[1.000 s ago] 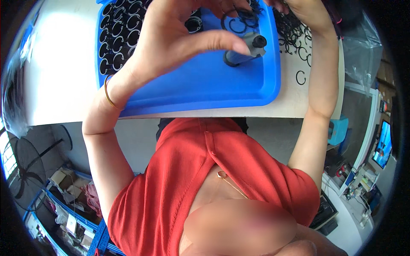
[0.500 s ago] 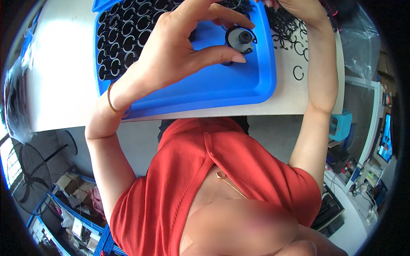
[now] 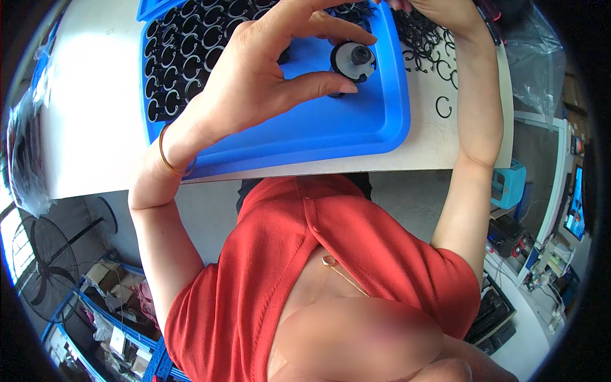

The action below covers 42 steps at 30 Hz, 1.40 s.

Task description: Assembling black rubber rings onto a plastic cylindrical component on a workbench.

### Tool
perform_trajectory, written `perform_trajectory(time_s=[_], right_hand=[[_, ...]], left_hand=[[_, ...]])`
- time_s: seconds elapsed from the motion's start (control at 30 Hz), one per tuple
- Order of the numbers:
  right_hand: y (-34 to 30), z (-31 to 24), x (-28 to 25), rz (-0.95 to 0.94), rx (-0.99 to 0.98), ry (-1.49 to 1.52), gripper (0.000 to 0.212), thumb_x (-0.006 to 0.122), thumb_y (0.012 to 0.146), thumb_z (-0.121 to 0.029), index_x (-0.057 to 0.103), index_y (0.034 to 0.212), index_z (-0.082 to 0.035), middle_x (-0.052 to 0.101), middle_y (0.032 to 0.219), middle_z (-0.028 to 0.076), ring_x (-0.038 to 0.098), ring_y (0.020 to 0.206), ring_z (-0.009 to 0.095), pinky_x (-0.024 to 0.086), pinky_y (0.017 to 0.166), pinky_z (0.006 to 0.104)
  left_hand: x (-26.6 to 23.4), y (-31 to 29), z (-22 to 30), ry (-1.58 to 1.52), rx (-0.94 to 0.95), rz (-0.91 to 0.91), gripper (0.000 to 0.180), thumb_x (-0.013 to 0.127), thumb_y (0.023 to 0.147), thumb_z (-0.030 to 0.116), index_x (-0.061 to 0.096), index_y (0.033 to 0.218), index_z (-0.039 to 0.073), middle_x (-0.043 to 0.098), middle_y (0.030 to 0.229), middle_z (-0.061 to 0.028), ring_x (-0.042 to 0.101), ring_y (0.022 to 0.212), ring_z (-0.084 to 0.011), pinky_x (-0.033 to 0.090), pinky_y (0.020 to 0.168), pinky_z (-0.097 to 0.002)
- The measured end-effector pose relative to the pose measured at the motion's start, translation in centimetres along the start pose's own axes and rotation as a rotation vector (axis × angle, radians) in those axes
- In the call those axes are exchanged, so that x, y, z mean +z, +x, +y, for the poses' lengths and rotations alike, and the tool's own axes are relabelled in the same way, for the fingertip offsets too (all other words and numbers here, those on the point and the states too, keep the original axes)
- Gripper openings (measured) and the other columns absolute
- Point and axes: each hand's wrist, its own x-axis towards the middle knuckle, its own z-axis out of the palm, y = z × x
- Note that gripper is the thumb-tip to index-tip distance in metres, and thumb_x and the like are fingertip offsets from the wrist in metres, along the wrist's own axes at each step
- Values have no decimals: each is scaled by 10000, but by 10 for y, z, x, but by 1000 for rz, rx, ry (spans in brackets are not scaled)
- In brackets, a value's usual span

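Note:
My left hand (image 3: 254, 70) reaches over the blue tray (image 3: 286, 153). Its thumb and a finger are closed around a short cylindrical part (image 3: 350, 63) that has a pale grey end face, a black rim and a dark shaft in the middle. Standing in rows on the tray's left side are several black cylindrical parts (image 3: 191, 41) with pale C-shaped rims. At the top edge my right hand (image 3: 442, 13) is partly cut off, and what its fingertips hold, if anything, is out of sight. Black C-shaped retaining rings (image 3: 443, 107) lie below it on the table.
A pile of dark retaining rings (image 3: 423, 41) covers the white table (image 3: 89, 127) right of the tray. Clear plastic (image 3: 534, 63) hangs beyond the table's right edge. A fan (image 3: 48, 267) and blue shelving (image 3: 121, 312) stand at lower left, a light-blue stool (image 3: 509, 184) at right.
The held part has shifted slightly left and turned a little. The small ring end that stuck out at its right side no longer shows there. My right hand has hardly moved.

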Motion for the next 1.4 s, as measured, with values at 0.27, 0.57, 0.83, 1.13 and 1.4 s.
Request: perform_trajectory(time_s=[0.27, 0.57, 0.83, 1.13, 1.4], right_hand=[[-1, -12, -11, 92, 82, -117, 273, 691, 1015, -296, 682, 898, -50, 641, 713, -27, 565, 592, 36, 431, 532, 197], [1, 19, -14, 107, 158, -787, 281, 779, 866, -269, 733, 891, 7, 727, 792, 154, 713, 749, 255, 534, 711, 376], [6, 33, 4, 29, 219, -808, 288, 781, 848, -291, 730, 863, -8, 738, 829, 162, 719, 802, 312, 538, 726, 412], [12, 44, 1, 190, 232, -664, 213, 722, 848, -193, 697, 859, 18, 707, 746, 141, 683, 699, 218, 525, 669, 371], [14, 26, 7, 346, 228, -560, 190, 701, 884, -167, 684, 854, 19, 683, 700, 77, 637, 613, 139, 507, 593, 321]], left_hand=[[-2, 1, -40, -86, 313, 265, 887, 887, 801, 258, 404, 1490, -25, 661, 1284, -213, 636, 1235, -293, 491, 1066, -433], [-16, -5, -41, 35, 280, 411, 577, 780, 935, 172, 506, 1400, -32, 690, 1147, -180, 669, 1118, -257, 494, 1014, -412], [-20, -2, -54, 8, 317, 476, 490, 755, 943, 102, 548, 1362, -44, 673, 1157, -150, 679, 1084, -237, 532, 971, -391], [-23, -1, -53, -30, 248, 482, 459, 746, 950, 99, 549, 1342, -35, 677, 1127, -141, 682, 1072, -224, 534, 962, -379], [-22, -2, -60, -31, 325, 482, 441, 736, 955, 84, 549, 1334, -40, 685, 1088, -135, 673, 1065, -208, 522, 958, -364]])
